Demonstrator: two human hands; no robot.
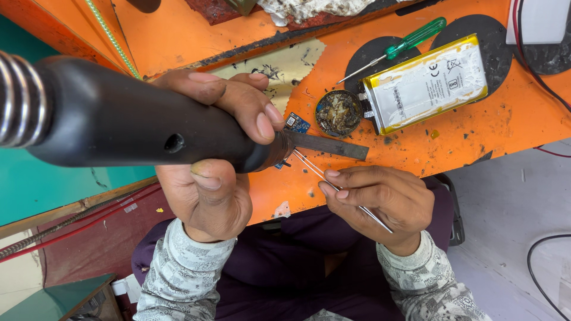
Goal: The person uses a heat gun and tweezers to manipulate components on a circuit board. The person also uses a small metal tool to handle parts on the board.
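Observation:
My left hand (214, 148) grips the thick black handle of a hot-air tool (119, 119), whose flat metal nozzle (327, 145) points right over the orange bench. A small blue circuit board (297, 123) lies just beyond my left fingertips, beside the nozzle. In my right hand (380, 199) are thin metal tweezers (315, 170). Their tips reach up-left to the tool's front end, just below the board.
A silver pouch battery with yellow edges (425, 83) lies on black round pads (380, 53). A green-handled screwdriver (410, 38) and a round tin of dark residue (338, 112) are next to it. Cables (547, 83) run at the right. The orange bench edge (416, 172) is near my lap.

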